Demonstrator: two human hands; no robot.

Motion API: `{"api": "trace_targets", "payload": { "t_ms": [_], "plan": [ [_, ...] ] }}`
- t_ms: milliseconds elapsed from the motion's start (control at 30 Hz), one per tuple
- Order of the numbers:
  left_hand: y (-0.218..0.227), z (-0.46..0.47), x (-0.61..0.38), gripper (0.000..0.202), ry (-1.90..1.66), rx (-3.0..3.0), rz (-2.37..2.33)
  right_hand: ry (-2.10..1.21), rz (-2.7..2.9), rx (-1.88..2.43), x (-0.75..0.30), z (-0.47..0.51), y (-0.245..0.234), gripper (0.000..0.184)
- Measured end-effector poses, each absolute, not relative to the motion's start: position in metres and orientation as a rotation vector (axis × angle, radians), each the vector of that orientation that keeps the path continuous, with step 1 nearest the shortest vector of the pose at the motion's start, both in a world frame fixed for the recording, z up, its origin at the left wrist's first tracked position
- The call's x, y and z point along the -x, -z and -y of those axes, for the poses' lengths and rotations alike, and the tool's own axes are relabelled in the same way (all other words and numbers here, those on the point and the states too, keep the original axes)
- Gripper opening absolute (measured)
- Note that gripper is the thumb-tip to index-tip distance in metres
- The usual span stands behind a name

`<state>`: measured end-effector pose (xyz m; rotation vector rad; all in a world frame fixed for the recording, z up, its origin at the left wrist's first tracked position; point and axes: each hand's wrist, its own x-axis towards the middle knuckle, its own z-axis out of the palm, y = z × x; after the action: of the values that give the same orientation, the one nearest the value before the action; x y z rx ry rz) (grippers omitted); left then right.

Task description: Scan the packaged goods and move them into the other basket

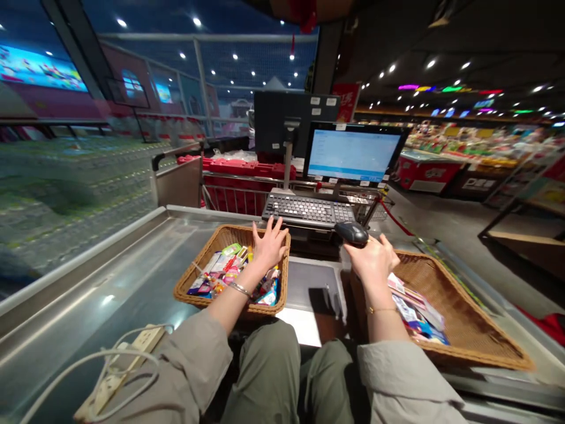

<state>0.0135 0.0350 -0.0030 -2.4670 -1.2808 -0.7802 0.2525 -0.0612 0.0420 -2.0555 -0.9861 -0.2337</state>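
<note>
My left hand (269, 246) is spread open above the back right corner of a brown woven basket (180, 290). Small colourful packets (227, 268) lie in that basket, partly hidden by my forearm. A black computer mouse (352, 233) is at the fingers of my right hand (374, 258), which closes on its near end; some of the fingers are hidden. Beside my right wrist stands a second woven basket (481, 321) with several flat packages (417, 312) in its left part. Just beyond my hands lies a black keyboard (309, 209).
A lit monitor (353, 154) stands behind the keyboard, with a dark screen (269, 121) seen from behind beside it. A power strip (121, 365) with a looping white cable lies on the metal counter (128, 259) at left. A shopping cart (238, 191) is beyond the counter.
</note>
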Motion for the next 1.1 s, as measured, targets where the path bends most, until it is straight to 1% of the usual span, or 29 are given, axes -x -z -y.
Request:
{"api": "trace_targets", "payload": {
  "t_ms": [100,300,467,700,867,1100],
  "plan": [
    [0.007,-0.043,0.017,0.045,0.681,2.467,1.361,0.217,1.073,2.031,-0.233,0.051,-0.033,0.038],
    [0.023,-0.060,0.064,0.048,0.425,2.506,1.372,0.179,1.201,2.002,-0.205,0.038,-0.010,0.044],
    [0.031,-0.070,0.084,0.054,0.265,2.562,1.249,0.145,1.261,1.986,-0.190,0.028,0.008,0.036],
    [0.043,-0.089,0.088,0.045,0.010,2.630,1.039,0.074,1.324,1.965,-0.175,0.018,0.026,0.031],
    [0.057,-0.102,0.086,0.032,0.031,2.724,0.978,0.040,1.335,1.971,-0.173,0.015,0.037,0.028],
    [0.063,-0.104,0.081,0.029,-0.008,2.790,0.996,-0.001,1.334,1.983,-0.176,0.015,0.042,0.030]
  ]
}}
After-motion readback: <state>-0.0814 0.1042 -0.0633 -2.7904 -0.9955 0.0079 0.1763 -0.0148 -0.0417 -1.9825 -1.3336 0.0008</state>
